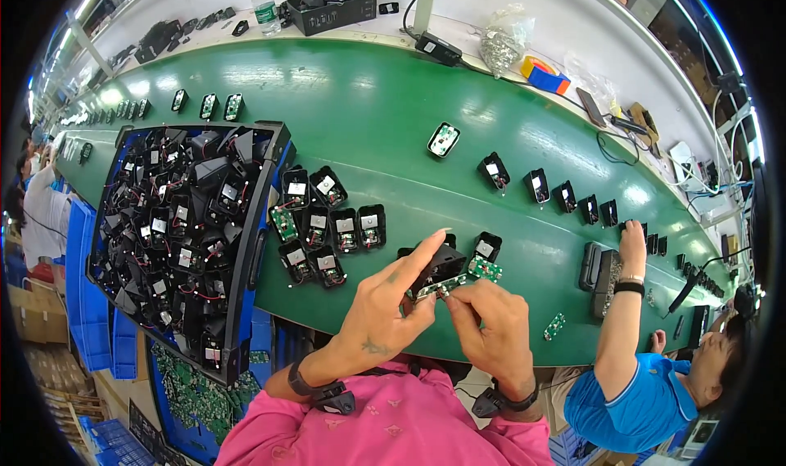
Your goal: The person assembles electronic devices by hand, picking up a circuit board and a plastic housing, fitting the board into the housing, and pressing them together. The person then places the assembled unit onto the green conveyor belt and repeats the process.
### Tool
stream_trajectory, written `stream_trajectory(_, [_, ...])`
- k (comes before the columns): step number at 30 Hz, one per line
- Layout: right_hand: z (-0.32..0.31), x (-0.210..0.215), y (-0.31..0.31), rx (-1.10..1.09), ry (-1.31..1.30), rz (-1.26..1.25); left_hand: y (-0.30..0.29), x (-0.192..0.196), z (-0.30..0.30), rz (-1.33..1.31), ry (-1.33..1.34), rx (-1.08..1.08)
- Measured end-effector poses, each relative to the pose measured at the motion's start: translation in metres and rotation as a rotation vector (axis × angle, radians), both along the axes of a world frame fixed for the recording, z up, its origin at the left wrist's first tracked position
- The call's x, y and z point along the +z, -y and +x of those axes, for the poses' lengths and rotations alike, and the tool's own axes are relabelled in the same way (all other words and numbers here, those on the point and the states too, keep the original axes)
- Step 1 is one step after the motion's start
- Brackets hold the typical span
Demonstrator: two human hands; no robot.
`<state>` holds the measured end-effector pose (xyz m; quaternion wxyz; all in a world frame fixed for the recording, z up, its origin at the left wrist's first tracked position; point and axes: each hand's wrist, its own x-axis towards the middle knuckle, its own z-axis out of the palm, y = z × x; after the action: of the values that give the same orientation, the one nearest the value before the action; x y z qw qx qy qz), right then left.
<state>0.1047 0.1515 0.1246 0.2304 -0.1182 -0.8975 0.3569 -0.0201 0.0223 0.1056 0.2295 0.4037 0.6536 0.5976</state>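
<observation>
My left hand [385, 309] grips a black plastic housing [444, 263] above the bench, its index finger stretched along the side. At the near edge of that housing, a small circuit board [440, 287] shows between both hands. My right hand [490, 323] pinches at the board's edge with thumb and forefinger; whether a wire is between them is too small to tell. Just beyond the right hand lies a green circuit board [485, 268], beside another black housing [489, 245]. To the left, several open housings [345, 230] stand grouped together.
A blue-and-black crate [259, 245] full of housings stands left, with loose green boards [196, 388] in a bin below. Single housings line the green conveyor [360, 98]. A co-worker in a blue shirt [630, 405] reaches in from the right. One loose board [554, 326] lies near the front edge.
</observation>
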Motion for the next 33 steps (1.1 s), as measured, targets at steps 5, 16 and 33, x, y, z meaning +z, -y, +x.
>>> stream_trajectory(5, [0.002,0.004,-0.009,0.115,0.068,0.031,0.005,0.010,-0.002,-0.124,-0.050,-0.050])
stream_trajectory(16, [0.001,0.005,-0.017,0.145,0.082,-0.032,0.001,0.008,-0.003,-0.139,0.052,-0.078])
stream_trajectory(33, [-0.001,-0.003,-0.013,0.096,0.169,-0.104,-0.006,-0.011,0.006,-0.114,-0.246,0.008])
